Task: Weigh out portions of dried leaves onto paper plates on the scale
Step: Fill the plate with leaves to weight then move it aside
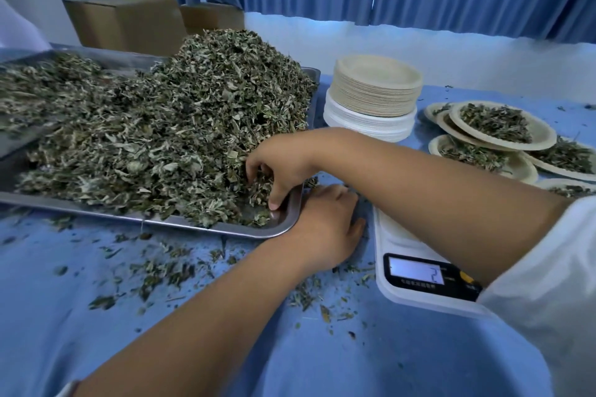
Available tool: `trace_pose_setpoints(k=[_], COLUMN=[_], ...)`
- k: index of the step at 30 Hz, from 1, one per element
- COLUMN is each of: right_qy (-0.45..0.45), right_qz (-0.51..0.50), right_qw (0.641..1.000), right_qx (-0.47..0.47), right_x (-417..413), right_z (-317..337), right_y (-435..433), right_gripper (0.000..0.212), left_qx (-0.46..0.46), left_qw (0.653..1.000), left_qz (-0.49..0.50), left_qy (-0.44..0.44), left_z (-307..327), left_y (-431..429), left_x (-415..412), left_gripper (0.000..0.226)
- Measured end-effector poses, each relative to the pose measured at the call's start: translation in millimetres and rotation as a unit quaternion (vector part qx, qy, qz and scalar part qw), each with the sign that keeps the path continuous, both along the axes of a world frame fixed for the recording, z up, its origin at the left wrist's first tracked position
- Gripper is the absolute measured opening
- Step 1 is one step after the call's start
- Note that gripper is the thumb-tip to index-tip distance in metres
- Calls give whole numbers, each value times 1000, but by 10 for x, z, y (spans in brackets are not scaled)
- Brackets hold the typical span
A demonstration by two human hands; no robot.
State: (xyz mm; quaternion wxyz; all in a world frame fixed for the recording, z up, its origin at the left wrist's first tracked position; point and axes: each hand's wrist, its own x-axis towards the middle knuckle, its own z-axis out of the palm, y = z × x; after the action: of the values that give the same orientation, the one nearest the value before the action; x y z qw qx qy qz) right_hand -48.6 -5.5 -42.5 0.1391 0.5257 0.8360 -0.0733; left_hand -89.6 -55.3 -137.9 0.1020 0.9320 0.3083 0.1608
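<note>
A big heap of dried leaves [167,126] fills a metal tray [180,222] on the left. My right hand [277,167] reaches across into the heap's near right corner, its fingers curled around a clump of leaves. Flat on the blue cloth, my left hand [325,226] rests against the tray's corner and holds nothing. The white scale [403,295] lies right of it, its display [416,271] lit. My right forearm hides most of its platform. A stack of empty paper plates [374,87] stands behind.
Several paper plates with leaf portions [496,122] overlap at the far right. Loose leaf bits [154,267] litter the blue cloth in front of the tray. Cardboard boxes [125,22] stand behind the tray, under blue curtains.
</note>
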Motion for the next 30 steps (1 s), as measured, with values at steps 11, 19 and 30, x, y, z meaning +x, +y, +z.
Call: trace_pose_setpoints(k=[11, 19, 30], right_qy=[166, 332, 320], right_qz=[-21, -84, -210], right_qw=[986, 939, 918], right_qx=[-10, -4, 107], right_x=[-9, 412, 1540], right_z=[-23, 419, 458], right_y=[-77, -392, -1256], right_gripper=[29, 19, 15], left_qx=[3, -10, -24], left_qw=[1000, 1000, 1000], left_qz=[9, 12, 12], left_qy=[-16, 4, -1], left_z=[42, 67, 103], left_y=[-64, -56, -88], left_x=[-10, 18, 5], left_gripper=[33, 42, 44])
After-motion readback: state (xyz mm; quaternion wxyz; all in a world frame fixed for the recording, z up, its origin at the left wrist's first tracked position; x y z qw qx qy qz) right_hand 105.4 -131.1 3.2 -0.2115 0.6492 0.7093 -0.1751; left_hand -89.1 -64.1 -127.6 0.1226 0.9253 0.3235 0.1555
